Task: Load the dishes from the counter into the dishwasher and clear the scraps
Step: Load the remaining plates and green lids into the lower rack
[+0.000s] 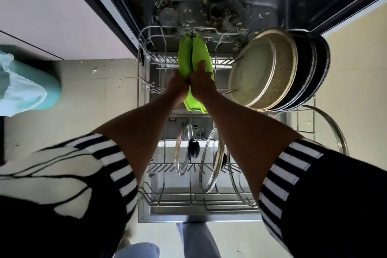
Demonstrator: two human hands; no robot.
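Left grip [178, 85] and right grip [202, 84] pinch green trays [201, 48] edge-up, long axis pointing away.

The two flat plastic dishes [202, 52] are bright lime green. The front round ceramic plates [284, 63] are speckled beige, the rear round plates [314, 63] black. The knitted sleeves [117, 165] carry black-and-white stripes

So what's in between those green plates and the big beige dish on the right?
Nothing is loaded there. The head view shows only bare rack prongs in the gap, so the green plates stand apart from the beige dish.
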